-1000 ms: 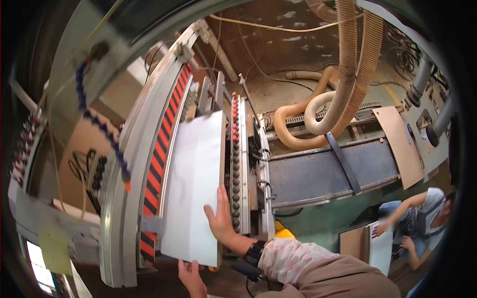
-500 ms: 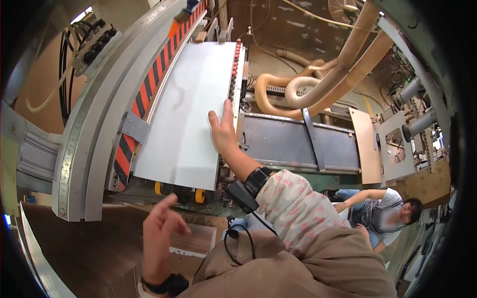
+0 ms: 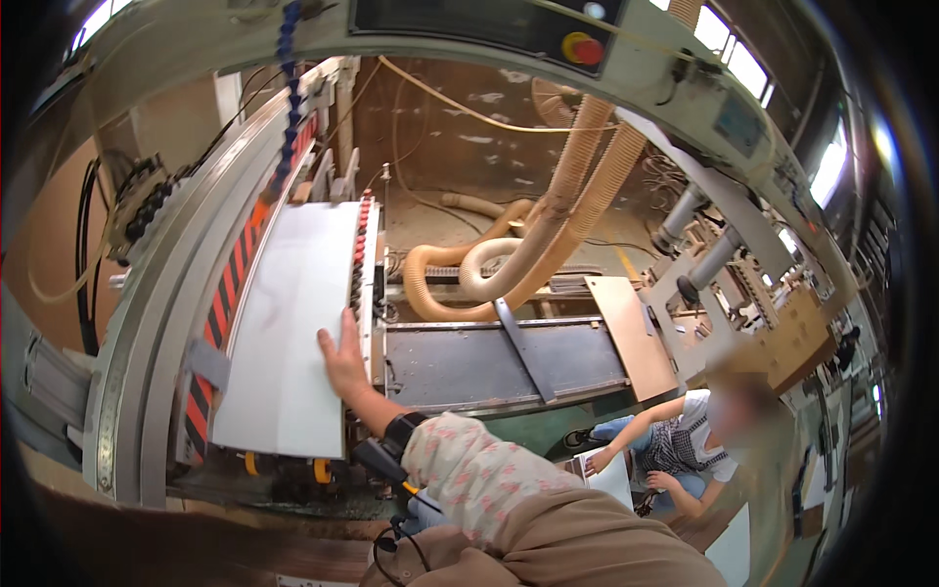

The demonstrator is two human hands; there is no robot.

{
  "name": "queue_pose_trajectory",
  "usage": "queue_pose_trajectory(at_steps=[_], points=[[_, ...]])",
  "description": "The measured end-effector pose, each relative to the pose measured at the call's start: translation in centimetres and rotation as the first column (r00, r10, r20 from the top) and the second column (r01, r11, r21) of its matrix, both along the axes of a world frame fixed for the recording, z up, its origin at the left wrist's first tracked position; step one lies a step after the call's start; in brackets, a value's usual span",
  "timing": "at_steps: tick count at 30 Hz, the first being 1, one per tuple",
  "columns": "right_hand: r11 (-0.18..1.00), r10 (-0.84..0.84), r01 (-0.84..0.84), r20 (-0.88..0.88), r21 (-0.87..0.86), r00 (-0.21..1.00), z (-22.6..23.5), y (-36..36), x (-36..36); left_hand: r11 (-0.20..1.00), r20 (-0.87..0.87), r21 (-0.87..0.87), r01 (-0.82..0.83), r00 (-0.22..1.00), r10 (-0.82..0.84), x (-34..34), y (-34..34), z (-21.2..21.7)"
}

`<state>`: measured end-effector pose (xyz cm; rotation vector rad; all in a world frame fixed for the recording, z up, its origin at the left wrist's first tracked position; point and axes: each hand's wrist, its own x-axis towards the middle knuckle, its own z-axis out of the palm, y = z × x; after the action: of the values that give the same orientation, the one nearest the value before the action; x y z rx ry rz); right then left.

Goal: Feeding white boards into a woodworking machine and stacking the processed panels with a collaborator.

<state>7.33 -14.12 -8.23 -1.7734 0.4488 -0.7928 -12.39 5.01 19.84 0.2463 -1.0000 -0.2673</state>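
A long, pale grey-white board lies on the machine bed, between a red-and-black striped guard strip on its left and a row of small red rollers along its right edge. My right hand rests on the board's right edge, with thumb and forefinger apart and nothing gripped. A floral sleeve covers that forearm. Under the board's near end, yellow wheels show. My left hand is out of view.
To the right runs a dark flat bed with a metal bar across it. Ribbed hoses coil behind. Overhead crosses a machine beam with a red button. Another person crouches at the lower right, hands at a pale panel.
The view has tilted up, bringing the overhead beam in. My left hand, raised near the board's near end before, has left the picture. My right hand stays on the board's edge.
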Motion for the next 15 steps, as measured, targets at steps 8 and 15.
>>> queue_pose_trajectory(at_steps=[8,15], points=[[0.997,0.014,-0.019,-0.08,-0.069,0.997,0.8,-0.6,-0.8,0.991,0.082,-0.072,-0.114,0.989,0.12,-4.1,-4.9,0.6],[0.967,0.252,-0.254,-0.151,0.006,0.956,-2.4,-9.3,-8.7,0.979,0.137,-0.177,-0.1,0.983,0.125,-8.6,-11.8,1.8]])
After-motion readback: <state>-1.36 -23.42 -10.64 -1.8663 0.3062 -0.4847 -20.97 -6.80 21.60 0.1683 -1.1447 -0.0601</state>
